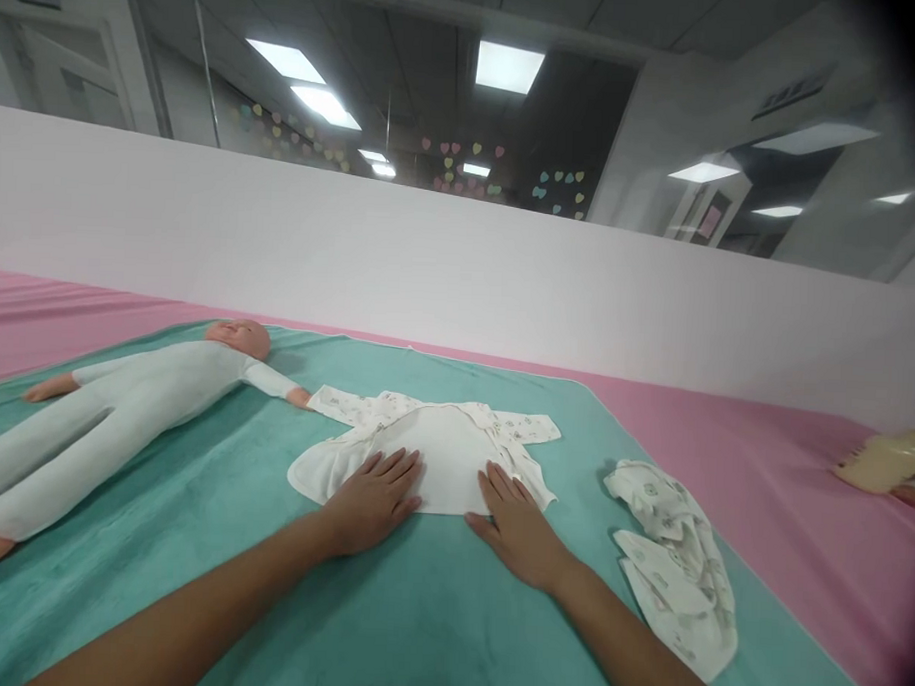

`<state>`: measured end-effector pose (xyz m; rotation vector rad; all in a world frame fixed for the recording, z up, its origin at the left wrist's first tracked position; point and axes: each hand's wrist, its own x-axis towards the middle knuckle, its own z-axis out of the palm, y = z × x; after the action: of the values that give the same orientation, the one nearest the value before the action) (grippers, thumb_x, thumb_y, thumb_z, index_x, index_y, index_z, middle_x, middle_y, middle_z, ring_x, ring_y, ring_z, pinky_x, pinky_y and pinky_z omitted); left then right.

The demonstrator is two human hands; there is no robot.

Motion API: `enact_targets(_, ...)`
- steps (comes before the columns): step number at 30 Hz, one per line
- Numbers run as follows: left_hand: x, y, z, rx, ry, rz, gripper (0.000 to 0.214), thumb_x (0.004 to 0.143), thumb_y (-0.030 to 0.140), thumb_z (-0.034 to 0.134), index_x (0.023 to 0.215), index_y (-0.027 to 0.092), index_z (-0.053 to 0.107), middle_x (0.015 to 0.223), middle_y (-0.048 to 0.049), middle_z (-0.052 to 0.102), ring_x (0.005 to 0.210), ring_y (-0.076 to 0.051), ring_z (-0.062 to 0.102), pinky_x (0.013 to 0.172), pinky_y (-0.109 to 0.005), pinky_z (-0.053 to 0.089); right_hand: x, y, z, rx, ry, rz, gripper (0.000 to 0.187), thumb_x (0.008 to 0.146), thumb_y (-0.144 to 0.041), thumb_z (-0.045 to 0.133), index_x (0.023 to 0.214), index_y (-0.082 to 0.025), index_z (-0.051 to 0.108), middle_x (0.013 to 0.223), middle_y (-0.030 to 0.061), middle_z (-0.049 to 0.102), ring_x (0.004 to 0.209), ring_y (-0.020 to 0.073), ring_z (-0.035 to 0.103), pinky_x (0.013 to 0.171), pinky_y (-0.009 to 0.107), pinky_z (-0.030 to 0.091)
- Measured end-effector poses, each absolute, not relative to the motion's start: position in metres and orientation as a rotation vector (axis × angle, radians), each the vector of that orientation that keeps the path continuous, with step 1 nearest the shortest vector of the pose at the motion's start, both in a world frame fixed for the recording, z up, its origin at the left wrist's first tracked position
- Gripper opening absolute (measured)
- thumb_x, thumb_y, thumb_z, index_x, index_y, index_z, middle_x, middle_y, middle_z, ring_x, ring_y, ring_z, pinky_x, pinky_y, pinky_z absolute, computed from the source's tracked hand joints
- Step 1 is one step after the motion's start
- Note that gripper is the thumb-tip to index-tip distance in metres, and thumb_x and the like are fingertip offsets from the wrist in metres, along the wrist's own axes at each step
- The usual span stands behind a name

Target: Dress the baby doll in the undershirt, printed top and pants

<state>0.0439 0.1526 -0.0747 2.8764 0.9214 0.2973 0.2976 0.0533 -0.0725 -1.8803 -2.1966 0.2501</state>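
A small white printed baby shirt (446, 453) lies spread on the green blanket (418, 622), its sleeves out to both sides and its plain inside facing up. My left hand (373, 495) rests flat on its lower left part, fingers stretched out. On the lower right part lies my right hand (515, 520), palm down, with its fingers extended. Neither hand grips the cloth. To the left, a baby doll (148, 392) in a white bodysuit lies on its back, one hand touching or very near the shirt's left sleeve.
A crumpled white printed baby garment (679, 566) lies to the right of my right arm. Pink cloth (768, 464) shows beyond the blanket's edge. At the far right is a yellowish object (885, 463), partly cut off. A white low wall (430, 282) with glass above stands behind.
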Motion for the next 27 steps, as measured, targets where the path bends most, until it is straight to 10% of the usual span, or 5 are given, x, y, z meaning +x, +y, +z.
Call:
enact_targets(7, 0.034, 0.151, -0.067, 2.847, 0.787, 0.280, 0.060, 0.089, 0.057, 0.019, 0.142, 0.029, 0.021, 0.149, -0.0016, 0.021, 0.137, -0.025, 0.018, 0.110, -0.047, 0.012, 0.348, 0.026, -0.077, -1.722, -2.123, -0.059, 0.033, 0.092, -0.032, 0.034, 0.116, -0.028, 0.057, 0.125, 0.0015, 0.055, 0.118, 0.0185, 0.046, 0.102, 0.040, 0.035)
enact_targets(19, 0.034, 0.148, -0.065, 2.822, 0.767, 0.317, 0.056, 0.090, 0.054, 0.021, 0.140, 0.029, 0.027, 0.148, -0.0027, 0.026, 0.135, -0.026, 0.021, 0.109, -0.050, 0.015, 0.330, 0.038, -0.057, -1.698, -2.246, -0.283, 0.033, 0.080, -0.001, 0.036, 0.090, -0.022, 0.060, 0.089, 0.0038, 0.057, 0.085, 0.0175, 0.051, 0.074, 0.033, 0.043)
enact_targets(27, 0.034, 0.150, -0.065, 2.838, 0.757, 0.338, 0.053, 0.090, 0.052, 0.025, 0.137, 0.028, 0.032, 0.146, -0.0036, 0.029, 0.134, -0.026, 0.024, 0.108, -0.050, 0.015, 0.332, 0.034, -0.063, -1.587, -2.200, -0.370, 0.030, 0.081, -0.006, 0.038, 0.096, -0.019, 0.061, 0.099, 0.0080, 0.059, 0.096, 0.0207, 0.053, 0.083, 0.039, 0.045)
